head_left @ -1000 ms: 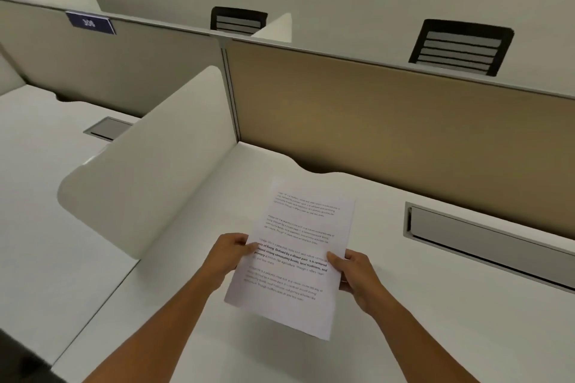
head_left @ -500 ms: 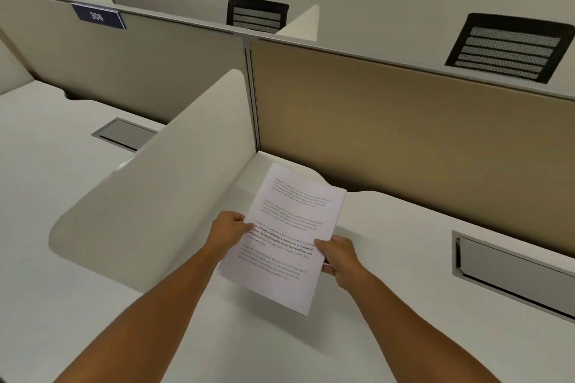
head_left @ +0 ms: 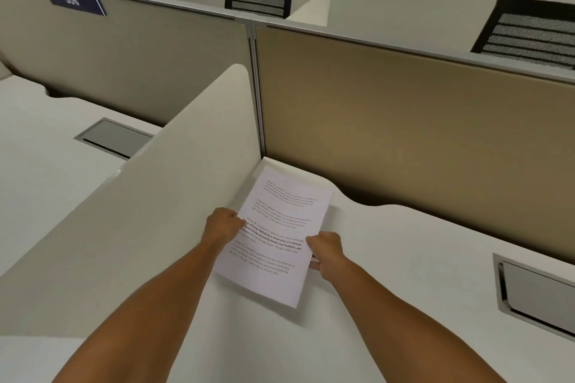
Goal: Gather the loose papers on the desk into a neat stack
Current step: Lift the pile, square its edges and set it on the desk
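Now the printed paper stack point(head_left: 280, 236) is pinched at both long edges: left hand point(head_left: 222, 225) on its left side, right hand point(head_left: 325, 253) on its right. Its long axis runs away from the person, top edge toward the corner where the white side divider point(head_left: 149, 196) meets the tan back panel point(head_left: 404, 134). It seems slightly lifted off the white desk point(head_left: 404, 305). No containers show.
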`<state>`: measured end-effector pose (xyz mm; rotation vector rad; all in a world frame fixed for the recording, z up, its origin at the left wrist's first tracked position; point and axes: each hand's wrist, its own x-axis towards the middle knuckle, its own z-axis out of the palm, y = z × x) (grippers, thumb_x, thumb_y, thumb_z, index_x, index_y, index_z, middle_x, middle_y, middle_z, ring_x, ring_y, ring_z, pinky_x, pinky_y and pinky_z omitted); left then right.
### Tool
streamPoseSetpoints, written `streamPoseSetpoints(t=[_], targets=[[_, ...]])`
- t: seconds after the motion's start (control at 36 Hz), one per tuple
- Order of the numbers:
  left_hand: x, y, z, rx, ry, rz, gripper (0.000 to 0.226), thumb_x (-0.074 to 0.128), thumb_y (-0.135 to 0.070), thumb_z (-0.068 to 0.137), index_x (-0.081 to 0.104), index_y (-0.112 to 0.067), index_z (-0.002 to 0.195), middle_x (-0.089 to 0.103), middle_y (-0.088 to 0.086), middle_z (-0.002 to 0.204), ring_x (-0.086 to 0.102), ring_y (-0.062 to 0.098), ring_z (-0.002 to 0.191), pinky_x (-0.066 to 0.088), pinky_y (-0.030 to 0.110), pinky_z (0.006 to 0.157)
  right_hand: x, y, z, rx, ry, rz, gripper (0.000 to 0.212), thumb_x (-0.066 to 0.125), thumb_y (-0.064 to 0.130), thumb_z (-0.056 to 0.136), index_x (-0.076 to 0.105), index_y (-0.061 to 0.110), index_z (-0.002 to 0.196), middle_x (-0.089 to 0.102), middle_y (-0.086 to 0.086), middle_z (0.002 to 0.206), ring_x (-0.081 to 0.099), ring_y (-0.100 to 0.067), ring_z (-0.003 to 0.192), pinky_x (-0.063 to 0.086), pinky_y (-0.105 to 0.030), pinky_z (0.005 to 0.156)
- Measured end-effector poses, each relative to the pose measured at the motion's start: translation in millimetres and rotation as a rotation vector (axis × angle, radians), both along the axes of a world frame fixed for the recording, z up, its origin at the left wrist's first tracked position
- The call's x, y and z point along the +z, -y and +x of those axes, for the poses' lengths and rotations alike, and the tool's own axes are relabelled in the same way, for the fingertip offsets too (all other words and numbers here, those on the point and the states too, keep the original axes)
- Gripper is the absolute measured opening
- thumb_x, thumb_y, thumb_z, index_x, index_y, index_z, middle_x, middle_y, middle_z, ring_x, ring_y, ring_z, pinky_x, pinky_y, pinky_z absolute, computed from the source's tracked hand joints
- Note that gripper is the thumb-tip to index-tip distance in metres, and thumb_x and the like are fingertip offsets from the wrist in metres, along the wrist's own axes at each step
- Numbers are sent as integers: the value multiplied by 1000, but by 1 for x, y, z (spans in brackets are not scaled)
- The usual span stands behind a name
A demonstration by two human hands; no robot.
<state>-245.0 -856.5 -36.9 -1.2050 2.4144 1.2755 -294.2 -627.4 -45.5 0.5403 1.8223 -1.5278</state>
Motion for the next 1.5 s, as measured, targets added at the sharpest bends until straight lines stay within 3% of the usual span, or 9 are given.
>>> streamPoseSetpoints(t=[0.14,0.25,0.42,0.56,0.83,1.0,1.11,1.25,1.5], targets=[[-18,10,-12,-15,28,-47,17,63,-17,88,65,-8,74,65,-2,68,57,12,57,43,21,51,-13,15,-16,25,14,29,19,57,4,92,74,6,100,78,-11,97,75,-28,85,64,-37,67],[-32,18,-22,-18,38,-63,17,62,-17,86,62,-10,71,62,1,69,55,14,57,39,22,54,-25,21,-27,27,8,60,20,59,6,89,74,0,101,78,-15,99,75,-34,92,63,-51,81],[-48,23,-31,-28,76,-65,17,60,-16,86,67,-6,74,66,5,73,58,17,60,44,25,58,-35,21,-35,-33,50,70,16,60,-4,82,72,-4,92,77,-18,94,76,-33,80,65,-45,63],[-56,19,-36,24,123,-84,12,60,-12,81,58,-8,71,60,7,75,54,21,64,40,27,65,-41,11,-38,-92,90,74,14,67,-8,78,72,-4,90,77,-20,90,77,-35,78,64,-55,64],[-59,6,-33,-3,173,-350,28,63,-20,84,65,-7,109,68,8,109,64,29,101,46,37,91,-42,11,-38,-64,32,160,11,77,-1,80,69,4,84,77,-16,92,77,-32,77,65,-50,61],[-58,4,-29,-87,144,-408,35,61,-21,89,62,-7,121,61,13,118,61,30,109,46,37,89,-38,18,-35,-50,-30,266,20,75,4,83,67,4,101,75,-16,102,75,-34,85,65,-50,69],[-49,5,-27,-174,209,-458,31,52,-17,91,60,-12,121,61,7,120,62,26,106,33,33,82,-30,24,-34,-15,-55,287,13,67,13,89,67,6,100,76,-12,102,75,-29,84,65,-41,76],[-30,-2,-25,-293,303,-415,30,49,-17,89,57,-11,117,58,7,116,60,25,102,39,38,91,-15,24,-28,61,-76,312,19,60,15,88,69,5,101,73,-9,93,70,-24,80,53,-29,64],[0,-17,-17,-414,195,-271,54,56,-25,92,44,-6,142,48,13,143,52,30,127,46,39,104,5,16,-3,352,-206,401,15,60,27,87,62,13,92,64,1,82,62,-17,71,48,-25,60]])
